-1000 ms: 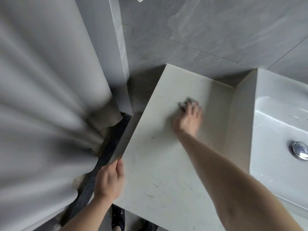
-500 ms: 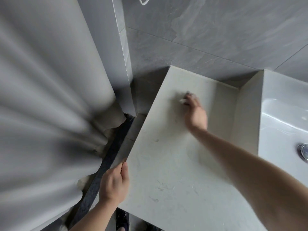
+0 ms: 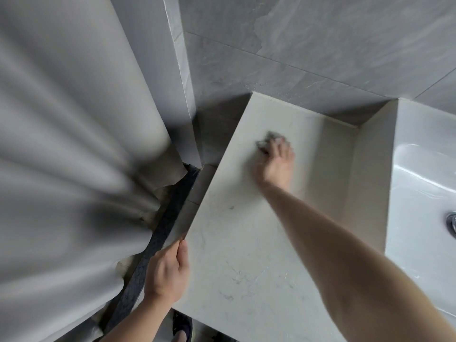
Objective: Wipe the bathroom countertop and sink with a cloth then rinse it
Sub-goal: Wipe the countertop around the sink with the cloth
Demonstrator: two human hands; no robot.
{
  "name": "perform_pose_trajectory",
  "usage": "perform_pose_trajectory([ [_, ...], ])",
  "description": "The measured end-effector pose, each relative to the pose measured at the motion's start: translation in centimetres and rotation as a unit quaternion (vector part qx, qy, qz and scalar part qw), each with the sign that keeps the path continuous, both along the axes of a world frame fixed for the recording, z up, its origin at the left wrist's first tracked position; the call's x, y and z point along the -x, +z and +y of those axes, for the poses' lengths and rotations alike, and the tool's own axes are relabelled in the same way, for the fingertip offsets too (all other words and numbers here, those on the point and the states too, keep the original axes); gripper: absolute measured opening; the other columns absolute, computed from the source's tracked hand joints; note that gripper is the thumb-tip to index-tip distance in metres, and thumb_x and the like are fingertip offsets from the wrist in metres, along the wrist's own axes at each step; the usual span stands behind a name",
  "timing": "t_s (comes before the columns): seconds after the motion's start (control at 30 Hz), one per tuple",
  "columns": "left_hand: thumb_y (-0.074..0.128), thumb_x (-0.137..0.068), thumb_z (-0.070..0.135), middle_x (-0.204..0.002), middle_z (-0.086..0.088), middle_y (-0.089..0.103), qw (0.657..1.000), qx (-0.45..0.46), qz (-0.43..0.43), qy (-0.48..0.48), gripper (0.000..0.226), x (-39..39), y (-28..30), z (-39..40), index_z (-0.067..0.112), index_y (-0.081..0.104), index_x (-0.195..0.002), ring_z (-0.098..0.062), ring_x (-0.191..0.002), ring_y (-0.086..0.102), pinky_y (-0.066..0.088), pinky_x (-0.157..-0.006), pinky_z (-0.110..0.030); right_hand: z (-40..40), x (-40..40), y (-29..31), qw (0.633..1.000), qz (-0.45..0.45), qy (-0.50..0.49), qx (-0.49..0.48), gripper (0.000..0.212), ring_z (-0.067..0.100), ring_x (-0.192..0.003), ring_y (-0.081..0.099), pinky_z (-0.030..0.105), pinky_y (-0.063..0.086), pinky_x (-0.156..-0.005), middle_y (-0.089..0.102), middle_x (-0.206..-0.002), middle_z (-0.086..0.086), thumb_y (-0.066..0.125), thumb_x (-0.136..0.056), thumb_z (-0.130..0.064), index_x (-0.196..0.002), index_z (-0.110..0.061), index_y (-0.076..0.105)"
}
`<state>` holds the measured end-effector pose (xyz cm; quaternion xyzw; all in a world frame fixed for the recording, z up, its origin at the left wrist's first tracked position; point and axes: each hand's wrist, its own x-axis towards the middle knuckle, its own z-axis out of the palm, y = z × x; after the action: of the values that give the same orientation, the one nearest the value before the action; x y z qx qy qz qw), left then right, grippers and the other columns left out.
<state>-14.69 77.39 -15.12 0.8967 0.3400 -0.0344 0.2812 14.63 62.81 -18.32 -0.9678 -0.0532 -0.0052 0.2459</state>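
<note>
The pale beige countertop (image 3: 237, 255) fills the middle of the view, with faint marks on it. My right hand (image 3: 275, 164) presses a small grey cloth (image 3: 267, 139) onto its far part; the cloth peeks out from under blurred fingers. My left hand (image 3: 167, 270) grips the countertop's left edge, thumb on top. The white sink (image 3: 424, 198) lies at the right, with its chrome drain (image 3: 452, 222) at the frame's edge.
A grey shower curtain (image 3: 69, 156) hangs at the left, close to the countertop's edge. Grey tiled wall (image 3: 308, 50) stands behind the countertop. A dark floor strip (image 3: 153, 245) runs between curtain and counter. A shoe (image 3: 181, 328) shows below.
My right hand has slid the cloth across the far part of the countertop, back and forth. My left hand has kept its hold on the left edge.
</note>
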Motion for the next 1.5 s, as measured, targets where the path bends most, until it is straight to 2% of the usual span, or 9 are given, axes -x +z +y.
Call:
perform_pose_trajectory([
  [0.23,0.03,-0.099,0.042,-0.092,-0.011,0.077,1.0,-0.011,0.007,0.002,0.052,0.2,-0.7,0.0,0.016,0.074,-0.104,-0.041,-0.086,0.069,0.052,-0.07,-0.04,9.4,5.6,2.6,0.971,0.013,0.214,-0.103,0.063,0.022,-0.135,0.052,0.034,0.042,-0.116,0.058,-0.147,-0.003,0.043,-0.081,0.0,-0.137,-0.018,0.064],
  [0.33,0.038,-0.105,0.032,-0.094,-0.012,0.077,1.0,-0.013,0.012,0.0,0.041,0.1,-0.5,0.0,0.015,0.075,-0.107,-0.041,-0.088,0.069,0.051,-0.071,-0.04,5.7,4.8,3.5,0.962,0.011,0.189,-0.2,0.056,0.008,-0.138,0.051,0.022,0.039,-0.116,0.054,-0.151,-0.011,0.049,-0.09,0.002,-0.14,-0.019,0.062],
  [0.5,0.042,-0.105,0.029,-0.101,-0.009,0.077,1.0,-0.003,0.021,0.001,0.034,0.1,-0.1,0.0,0.019,0.073,-0.115,-0.038,-0.095,0.07,0.05,-0.076,-0.038,-5.5,-2.2,3.7,0.985,-0.052,-0.001,-0.164,0.039,0.011,-0.124,0.058,0.001,0.031,-0.105,0.068,-0.133,0.014,0.049,-0.089,0.008,-0.116,-0.006,0.072],
  [0.63,0.04,-0.105,0.031,-0.101,-0.009,0.077,1.0,-0.002,0.024,0.003,0.035,0.2,-0.5,0.3,0.019,0.073,-0.111,-0.038,-0.095,0.07,0.052,-0.076,-0.039,-13.3,-7.0,3.1,0.987,0.018,-0.141,-0.073,0.047,0.033,-0.142,0.046,0.028,0.029,-0.122,0.054,-0.149,0.021,0.039,-0.096,-0.013,-0.136,-0.002,0.061],
  [0.83,0.03,-0.104,0.037,-0.108,-0.003,0.078,1.0,-0.013,0.02,-0.011,0.045,0.3,-0.9,0.5,0.024,0.071,-0.119,-0.033,-0.1,0.071,0.054,-0.082,-0.037,-9.7,-6.8,1.3,0.984,0.034,-0.168,0.047,0.078,0.034,-0.154,0.022,0.044,0.011,-0.126,0.03,-0.167,0.014,0.034,-0.08,-0.029,-0.156,-0.011,0.039],
  [0.97,0.027,-0.104,0.04,-0.104,-0.001,0.078,1.0,-0.016,0.023,-0.011,0.048,0.3,-1.0,0.5,0.026,0.071,-0.115,-0.031,-0.096,0.071,0.053,-0.078,-0.037,-3.3,-7.3,1.8,0.994,0.067,-0.066,0.047,0.089,0.035,-0.156,0.018,0.042,0.008,-0.128,0.026,-0.169,0.011,0.036,-0.07,-0.031,-0.159,-0.018,0.036],
  [1.1,0.029,-0.104,0.039,-0.105,0.001,0.078,1.0,-0.01,0.008,-0.01,0.045,0.3,-1.0,0.5,0.028,0.07,-0.117,-0.031,-0.096,0.071,0.053,-0.077,-0.036,4.8,-6.0,2.3,0.996,0.063,0.062,0.028,0.063,0.032,-0.157,0.02,0.037,0.01,-0.129,0.029,-0.169,0.009,0.046,-0.09,-0.013,-0.153,-0.015,0.047],
  [1.27,0.026,-0.103,0.041,-0.106,0.002,0.078,1.0,-0.015,0.011,-0.012,0.048,0.3,-1.1,0.4,0.028,0.07,-0.118,-0.029,-0.096,0.071,0.051,-0.076,-0.035,9.0,-2.6,3.2,0.978,0.039,0.196,-0.059,0.06,0.021,-0.142,0.048,0.031,0.039,-0.117,0.055,-0.152,-0.002,0.043,-0.082,0.002,-0.13,-0.024,0.069],
  [1.5,0.02,-0.1,0.049,-0.109,0.003,0.077,1.0,-0.006,0.013,-0.018,0.057,0.4,-1.4,0.6,0.026,0.069,-0.119,-0.029,-0.099,0.072,0.056,-0.083,-0.038,-2.7,-8.5,1.8,0.995,-0.022,0.049,-0.083,0.044,0.025,-0.139,0.051,0.034,0.036,-0.12,0.06,-0.145,0.007,0.048,-0.091,-0.007,-0.13,-0.013,0.067],
])
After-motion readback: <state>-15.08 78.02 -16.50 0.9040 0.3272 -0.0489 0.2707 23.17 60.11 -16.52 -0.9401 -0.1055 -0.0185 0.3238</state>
